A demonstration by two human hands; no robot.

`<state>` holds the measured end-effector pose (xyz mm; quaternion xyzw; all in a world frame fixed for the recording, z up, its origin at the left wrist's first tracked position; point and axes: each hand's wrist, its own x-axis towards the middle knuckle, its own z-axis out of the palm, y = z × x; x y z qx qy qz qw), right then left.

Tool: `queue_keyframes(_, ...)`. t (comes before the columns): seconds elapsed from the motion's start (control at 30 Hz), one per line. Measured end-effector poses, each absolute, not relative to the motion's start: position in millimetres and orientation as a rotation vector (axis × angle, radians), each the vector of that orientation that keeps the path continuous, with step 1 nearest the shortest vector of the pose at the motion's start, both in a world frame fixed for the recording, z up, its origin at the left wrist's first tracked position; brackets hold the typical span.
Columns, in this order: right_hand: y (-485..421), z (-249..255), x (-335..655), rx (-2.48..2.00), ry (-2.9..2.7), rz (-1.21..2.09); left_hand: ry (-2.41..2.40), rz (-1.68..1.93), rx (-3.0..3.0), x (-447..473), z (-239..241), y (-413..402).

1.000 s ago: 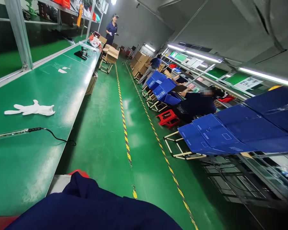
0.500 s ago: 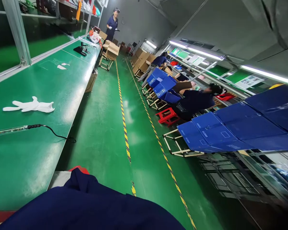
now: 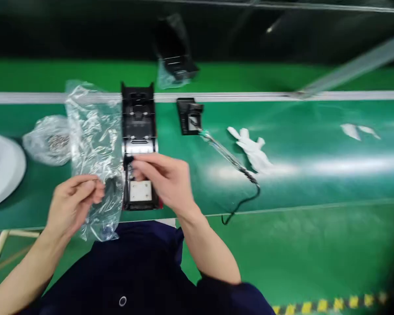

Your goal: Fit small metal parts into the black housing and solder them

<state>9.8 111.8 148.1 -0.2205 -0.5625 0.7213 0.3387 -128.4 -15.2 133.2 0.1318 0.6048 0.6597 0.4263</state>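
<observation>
A long black plastic housing (image 3: 138, 118) lies upright in the picture on the green bench, a pale square plate (image 3: 140, 191) at its near end. My right hand (image 3: 166, 177) is over this near half, thumb and fingers pinched together; whatever is between them is too blurred to name. To the left, a clear plastic bag (image 3: 95, 144) lies alongside the housing. My left hand (image 3: 77, 201) is over the bag's lower part with its fingertips closed together. Whether it grips the film or something small cannot be made out.
Right of the housing, a soldering iron (image 3: 225, 151) with a black cord rests in a black stand (image 3: 185, 116). A white glove (image 3: 254, 151) lies beyond it. At left are a bag of small metal parts (image 3: 52, 140) and a white round object (image 3: 3, 170). A metal rail (image 3: 236, 96) runs behind.
My view has swung from the aisle and co-workers down to the bench. Both my hands, the housing and the plastic bag have come into view.
</observation>
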Motion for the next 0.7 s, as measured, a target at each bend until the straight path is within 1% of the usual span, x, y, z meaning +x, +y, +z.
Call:
queue_keyframes(0.07,105,129,22,-0.551,-1.171,2.110,1.492,1.656,0.184,-129,129,-22)
queue_keyframes(0.2,87,104,51,-0.557,-0.926,2.272,1.324,1.582,0.038,-116,126,-11)
queue_keyframes(0.7,88,86,54,-0.557,-0.638,2.352,1.406,1.497,0.278,-102,121,0)
